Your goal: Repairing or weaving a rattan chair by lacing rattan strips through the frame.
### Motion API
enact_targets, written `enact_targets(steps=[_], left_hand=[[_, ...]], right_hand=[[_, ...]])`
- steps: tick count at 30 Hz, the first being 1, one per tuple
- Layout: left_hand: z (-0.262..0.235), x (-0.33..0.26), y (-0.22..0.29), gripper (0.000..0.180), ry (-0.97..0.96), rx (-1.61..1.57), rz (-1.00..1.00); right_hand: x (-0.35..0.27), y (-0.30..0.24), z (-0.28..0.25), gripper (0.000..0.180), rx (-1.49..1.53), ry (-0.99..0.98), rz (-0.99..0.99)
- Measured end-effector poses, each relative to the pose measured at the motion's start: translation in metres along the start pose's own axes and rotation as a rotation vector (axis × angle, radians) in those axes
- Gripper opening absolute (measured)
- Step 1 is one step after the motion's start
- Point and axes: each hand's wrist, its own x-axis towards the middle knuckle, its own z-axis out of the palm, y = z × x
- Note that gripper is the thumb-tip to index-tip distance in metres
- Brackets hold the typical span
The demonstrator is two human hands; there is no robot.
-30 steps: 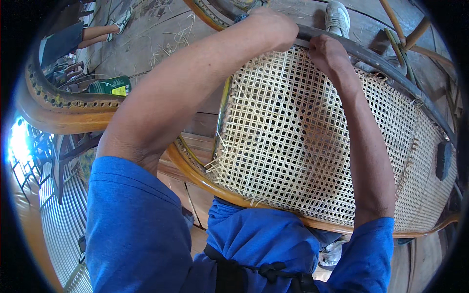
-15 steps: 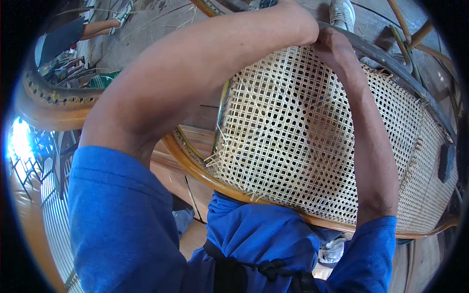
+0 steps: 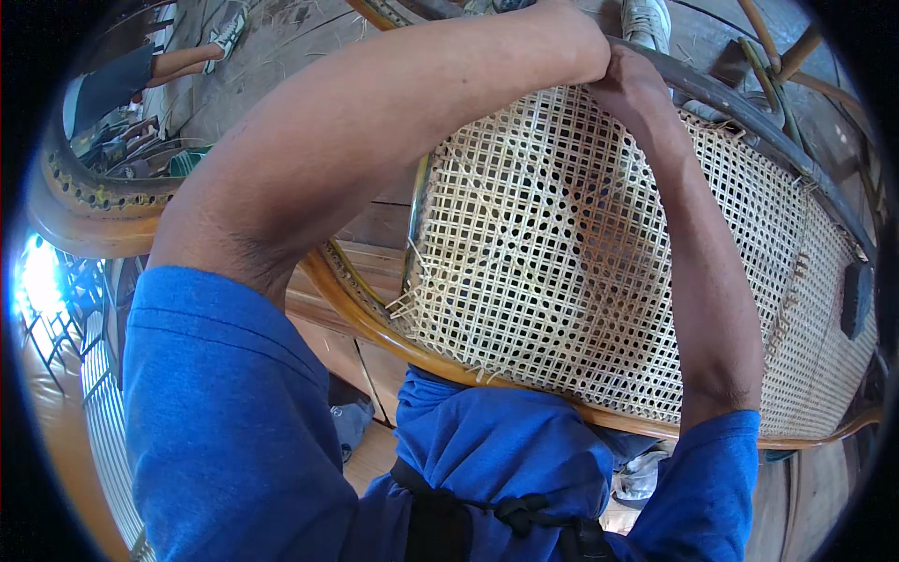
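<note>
A woven cane panel [image 3: 524,253] lies across my lap, set in a curved wooden frame [image 3: 431,361]. Both my arms reach over it to its far edge. My left hand [image 3: 573,23] bends at the wrist near the top of the picture, and its fingers are out of sight. Close beside it, my right hand [image 3: 629,77] rests at the panel's far edge by the dark far rail [image 3: 730,117]. The left wrist covers its fingers, so what either hand holds cannot be seen. Loose cane ends [image 3: 403,304] stick out at the panel's near left corner.
A dark block [image 3: 855,300] sits on the cane at the right. Another curved frame piece with drilled holes [image 3: 112,201] stands at the left. Beyond are a person's leg and shoe [image 3: 225,42], another shoe [image 3: 646,23] and wooden poles [image 3: 796,61] on the plank floor.
The view has shifted slightly, so the panel and frame appear a little further left. Both hands stay together at the panel's far edge.
</note>
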Motion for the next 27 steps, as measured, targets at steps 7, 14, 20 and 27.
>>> enact_targets(steps=[7, 14, 20, 27], left_hand=[[0.026, 0.004, -0.032, 0.026, -0.137, -0.344, -0.085], [0.028, 0.007, -0.017, 0.026, -0.043, -0.330, -0.214], [0.019, 0.020, -0.017, 0.026, -0.153, -0.226, -0.174], [-0.009, 0.041, 0.038, 0.029, -0.174, 0.122, -0.533]], right_hand=[[-0.006, -0.022, -0.004, 0.024, -0.216, -0.029, 0.221], [-0.011, -0.024, -0.005, 0.025, -0.140, 0.004, 0.194], [-0.009, -0.033, -0.009, 0.025, -0.179, -0.001, 0.195], [-0.007, -0.014, -0.006, 0.029, -0.102, -0.008, 0.205]])
